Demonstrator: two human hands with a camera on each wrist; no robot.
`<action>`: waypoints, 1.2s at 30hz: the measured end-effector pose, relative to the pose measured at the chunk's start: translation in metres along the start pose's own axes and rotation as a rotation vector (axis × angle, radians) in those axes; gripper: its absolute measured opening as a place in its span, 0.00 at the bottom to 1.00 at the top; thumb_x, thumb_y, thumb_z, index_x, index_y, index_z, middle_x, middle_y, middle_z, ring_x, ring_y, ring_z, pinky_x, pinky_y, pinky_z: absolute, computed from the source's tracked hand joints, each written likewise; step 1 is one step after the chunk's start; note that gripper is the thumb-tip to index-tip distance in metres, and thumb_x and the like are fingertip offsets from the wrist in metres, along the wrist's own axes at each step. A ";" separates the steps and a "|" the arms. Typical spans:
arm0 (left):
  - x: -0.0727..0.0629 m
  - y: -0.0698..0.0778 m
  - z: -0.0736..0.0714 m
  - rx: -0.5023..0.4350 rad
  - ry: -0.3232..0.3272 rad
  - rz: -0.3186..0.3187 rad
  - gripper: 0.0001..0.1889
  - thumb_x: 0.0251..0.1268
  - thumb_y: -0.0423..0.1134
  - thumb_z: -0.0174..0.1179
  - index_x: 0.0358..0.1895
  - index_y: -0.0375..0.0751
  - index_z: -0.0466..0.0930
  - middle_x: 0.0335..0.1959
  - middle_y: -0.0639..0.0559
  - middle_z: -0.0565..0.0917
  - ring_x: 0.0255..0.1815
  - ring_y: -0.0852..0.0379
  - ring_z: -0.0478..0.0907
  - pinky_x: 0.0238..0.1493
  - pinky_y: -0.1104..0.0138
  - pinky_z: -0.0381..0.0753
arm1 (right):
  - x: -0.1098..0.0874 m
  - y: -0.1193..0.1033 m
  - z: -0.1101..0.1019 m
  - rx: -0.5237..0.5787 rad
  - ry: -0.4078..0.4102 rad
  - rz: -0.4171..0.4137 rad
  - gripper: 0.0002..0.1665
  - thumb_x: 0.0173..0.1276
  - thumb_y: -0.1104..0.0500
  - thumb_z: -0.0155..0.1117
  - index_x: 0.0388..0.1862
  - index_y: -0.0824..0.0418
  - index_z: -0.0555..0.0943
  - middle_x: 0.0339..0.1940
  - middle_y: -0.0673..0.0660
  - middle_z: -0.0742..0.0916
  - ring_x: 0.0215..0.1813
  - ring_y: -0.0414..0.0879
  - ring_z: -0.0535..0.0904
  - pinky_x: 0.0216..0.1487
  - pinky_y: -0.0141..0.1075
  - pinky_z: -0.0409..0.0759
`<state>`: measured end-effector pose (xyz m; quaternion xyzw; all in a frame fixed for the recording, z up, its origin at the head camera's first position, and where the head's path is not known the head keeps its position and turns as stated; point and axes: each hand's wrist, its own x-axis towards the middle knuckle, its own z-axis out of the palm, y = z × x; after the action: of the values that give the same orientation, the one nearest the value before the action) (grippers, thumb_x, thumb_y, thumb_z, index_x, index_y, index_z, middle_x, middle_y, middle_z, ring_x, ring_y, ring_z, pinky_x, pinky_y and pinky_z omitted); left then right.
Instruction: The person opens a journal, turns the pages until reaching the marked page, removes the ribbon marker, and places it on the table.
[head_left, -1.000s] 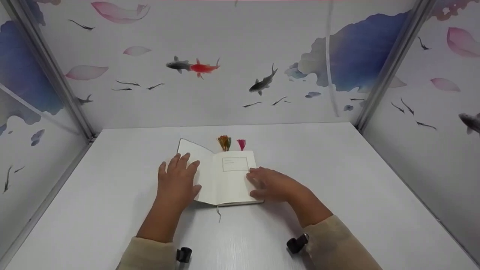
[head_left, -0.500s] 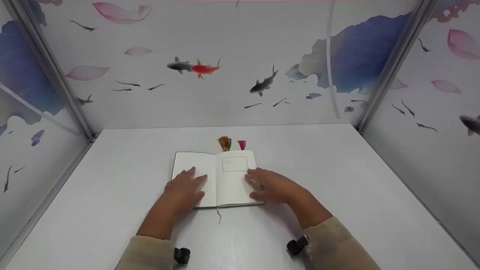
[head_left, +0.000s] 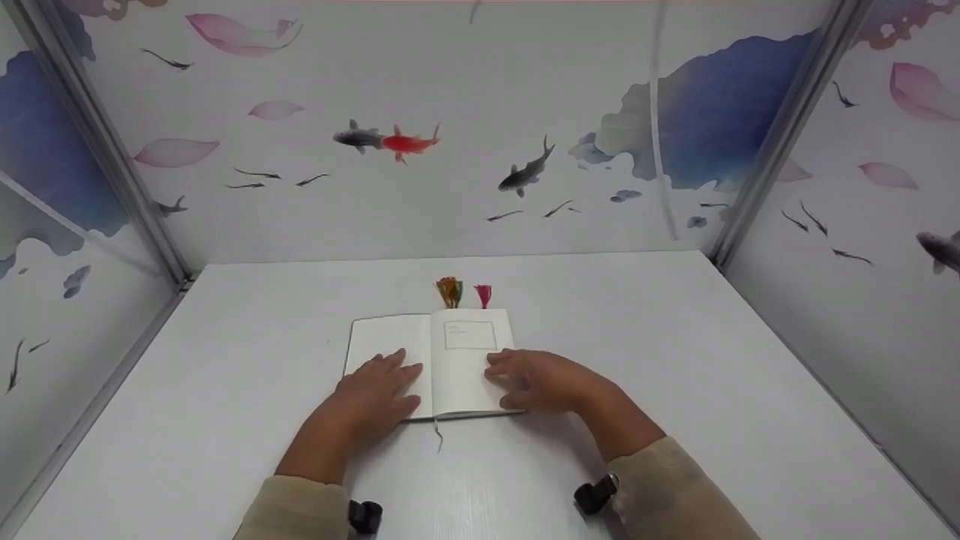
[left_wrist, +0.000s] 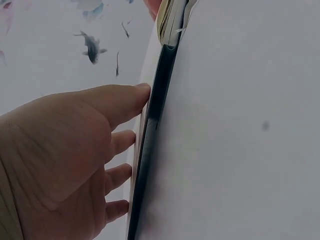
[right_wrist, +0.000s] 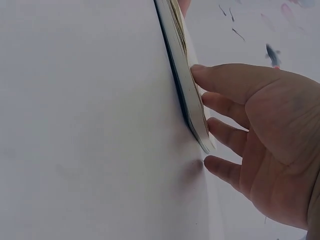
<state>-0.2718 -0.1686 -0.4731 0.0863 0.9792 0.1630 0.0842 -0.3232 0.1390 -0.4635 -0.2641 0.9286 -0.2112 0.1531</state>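
A notebook (head_left: pixel 465 382) with cream pages and a dark cover lies open near the middle of the table, its first page marked with a small printed box. My left hand (head_left: pixel 375 397) rests with spread fingers on the inside of the front cover. In the left wrist view, that hand's thumb and fingertips press on the dark cover (left_wrist: pixel 159 82). My right hand (head_left: pixel 551 382) touches the right page at its outer edge with thumb and fingers. From the right wrist view, the thumb meets the top of the page block (right_wrist: pixel 187 85). A thin ribbon (head_left: pixel 439 436) trails from the spine.
An orange-green tassel (head_left: pixel 449 292) and a pink tassel (head_left: pixel 484 295) stick out beyond the notebook's far edge. White panels (head_left: pixel 420 210) printed with fish and petals enclose the white table (head_left: pixel 225 360) at the back and both sides.
The front cover has come down from a raised tilt to flat on the table. My left hand has moved down and slightly right with it; my right hand has stayed at the page edge.
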 end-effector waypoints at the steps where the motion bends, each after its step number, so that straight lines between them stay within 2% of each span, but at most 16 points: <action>1: 0.001 0.000 0.001 0.003 0.000 -0.004 0.33 0.80 0.57 0.56 0.84 0.60 0.64 0.90 0.51 0.57 0.91 0.40 0.50 0.86 0.34 0.54 | 0.000 0.000 0.000 0.008 0.002 0.003 0.33 0.71 0.51 0.76 0.74 0.40 0.81 0.83 0.40 0.74 0.89 0.49 0.62 0.87 0.55 0.62; 8: 0.005 0.000 0.005 0.028 -0.003 -0.001 0.35 0.79 0.59 0.57 0.84 0.57 0.65 0.89 0.48 0.59 0.91 0.38 0.51 0.85 0.35 0.55 | -0.001 0.000 -0.001 0.026 -0.004 0.006 0.40 0.61 0.49 0.85 0.73 0.39 0.82 0.83 0.39 0.74 0.89 0.48 0.61 0.88 0.54 0.60; 13: 0.005 0.002 0.003 0.021 -0.019 -0.011 0.35 0.79 0.59 0.57 0.84 0.57 0.64 0.89 0.48 0.58 0.91 0.37 0.51 0.86 0.35 0.54 | -0.003 0.001 -0.004 0.033 -0.013 0.006 0.36 0.62 0.50 0.84 0.70 0.39 0.84 0.83 0.38 0.74 0.89 0.49 0.61 0.88 0.54 0.61; 20: 0.001 0.003 -0.001 -0.016 -0.017 0.019 0.35 0.78 0.57 0.57 0.84 0.52 0.66 0.89 0.45 0.59 0.90 0.35 0.51 0.86 0.35 0.54 | -0.005 0.005 -0.006 0.012 -0.030 -0.042 0.35 0.63 0.52 0.82 0.70 0.41 0.85 0.82 0.38 0.75 0.89 0.49 0.62 0.88 0.54 0.61; 23: 0.000 0.001 0.000 -0.022 -0.022 0.025 0.39 0.75 0.62 0.60 0.84 0.52 0.66 0.89 0.45 0.58 0.90 0.34 0.50 0.86 0.34 0.53 | -0.004 0.005 -0.006 0.012 -0.034 -0.031 0.34 0.63 0.52 0.82 0.70 0.41 0.85 0.82 0.38 0.75 0.89 0.48 0.62 0.88 0.53 0.62; 27: -0.001 0.001 0.001 -0.032 -0.038 0.019 0.48 0.65 0.69 0.66 0.85 0.55 0.63 0.90 0.48 0.56 0.91 0.36 0.48 0.86 0.34 0.51 | -0.003 0.004 -0.005 0.026 -0.031 -0.005 0.34 0.62 0.52 0.83 0.69 0.40 0.85 0.82 0.38 0.76 0.88 0.49 0.63 0.87 0.54 0.63; 30: -0.003 0.001 0.001 -0.042 -0.041 0.026 0.50 0.62 0.68 0.69 0.85 0.56 0.62 0.90 0.48 0.56 0.92 0.37 0.47 0.87 0.35 0.50 | -0.002 0.005 -0.004 0.029 -0.031 0.015 0.34 0.62 0.51 0.83 0.69 0.39 0.85 0.82 0.38 0.76 0.88 0.49 0.63 0.87 0.55 0.63; 36: -0.003 0.000 -0.001 -0.039 -0.035 0.035 0.50 0.63 0.67 0.70 0.86 0.57 0.61 0.90 0.49 0.55 0.92 0.37 0.46 0.88 0.36 0.49 | -0.004 0.002 -0.005 0.043 -0.027 0.037 0.32 0.64 0.50 0.82 0.68 0.37 0.85 0.81 0.37 0.76 0.88 0.50 0.64 0.86 0.56 0.65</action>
<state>-0.2690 -0.1691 -0.4719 0.1047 0.9726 0.1819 0.0999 -0.3234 0.1446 -0.4595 -0.2466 0.9263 -0.2247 0.1753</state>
